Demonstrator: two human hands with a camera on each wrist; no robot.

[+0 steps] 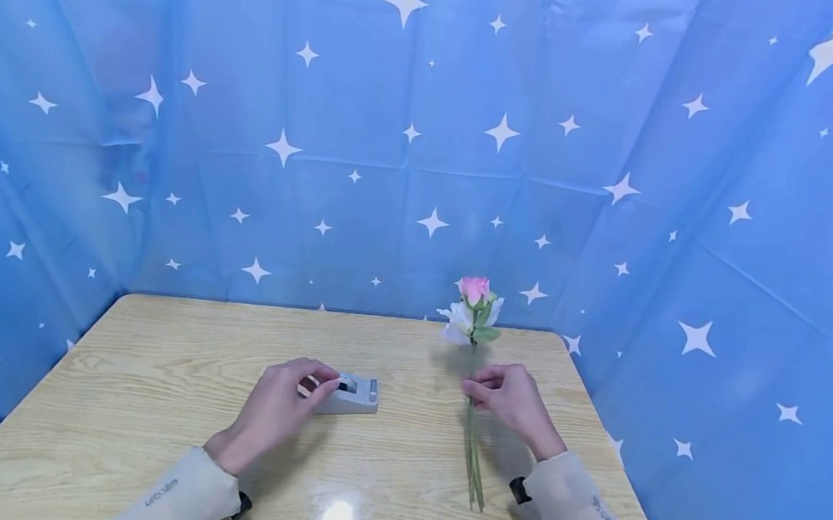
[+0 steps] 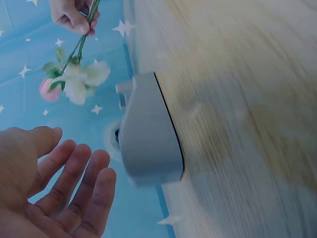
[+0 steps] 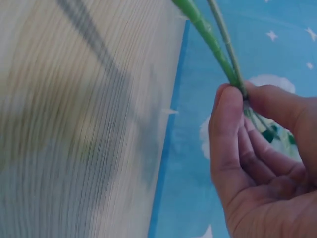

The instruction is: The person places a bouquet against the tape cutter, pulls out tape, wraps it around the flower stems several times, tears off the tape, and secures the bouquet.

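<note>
My right hand (image 1: 509, 394) pinches the stems (image 3: 213, 42) of artificial flowers between thumb and fingertips, above the right side of the table. At the top are a pink rose (image 1: 475, 289) and a white flower (image 1: 459, 323) with green leaves. Below the hand hang the long green stem ends (image 1: 474, 466). A grey tape dispenser (image 1: 353, 401) stands upright on the table. Beside it hovers my left hand (image 1: 283, 398), its fingers loosely bent with nothing between them. In the left wrist view those fingertips are near the tape roll (image 2: 114, 141), with a gap between.
The wooden table (image 1: 147, 401) has rounded back corners. A blue curtain (image 1: 355, 120) with white stars hangs behind it and along both sides. Light sleeves (image 1: 175, 496) cover my forearms, and a dark band shows under each cuff.
</note>
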